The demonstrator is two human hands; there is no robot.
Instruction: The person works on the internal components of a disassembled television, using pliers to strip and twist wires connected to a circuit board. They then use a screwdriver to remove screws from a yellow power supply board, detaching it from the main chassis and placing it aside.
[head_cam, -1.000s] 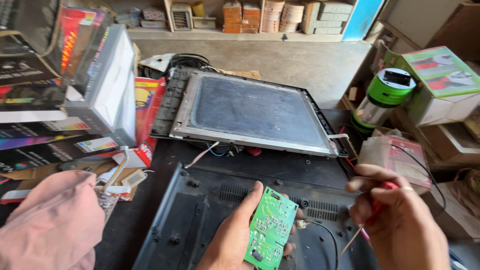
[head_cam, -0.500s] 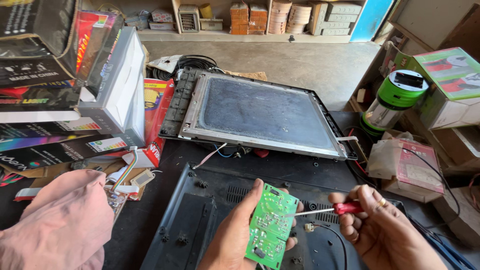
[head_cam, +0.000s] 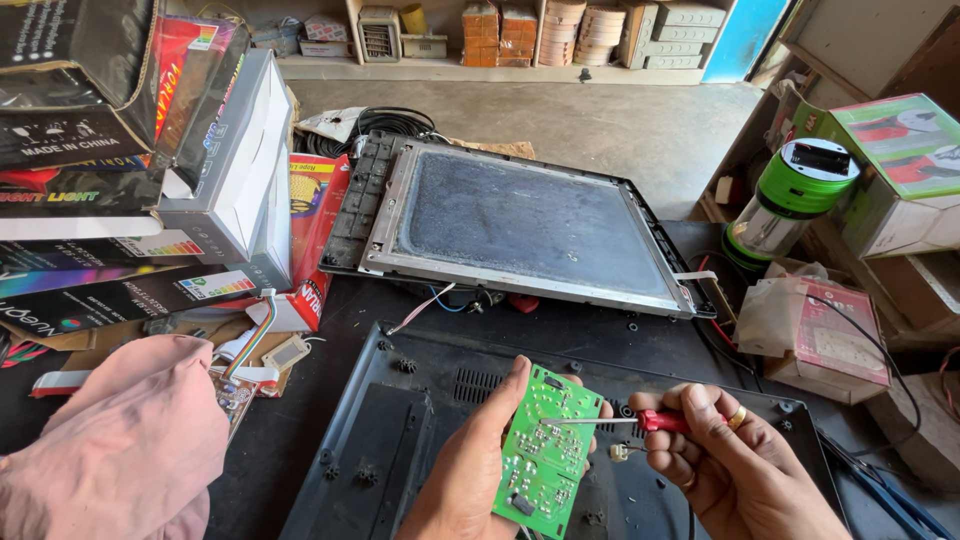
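Circuit board [head_cam: 545, 450], green, pinched upright in left hand [head_cam: 470, 480] above black housing [head_cam: 400, 440]. Right hand [head_cam: 730, 465] closed around red-handled screwdriver [head_cam: 610, 421], tip touching board. Board likely light, stiff, fragile; best held by edges, off the solder side.

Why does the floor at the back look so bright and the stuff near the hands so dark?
Head view: daylight washes the grey concrete floor pale, while the black plastic casing lies in shade; the small green circuit board in the left hand stays sharp, and box edges at the frame sides bend from the wide lens.
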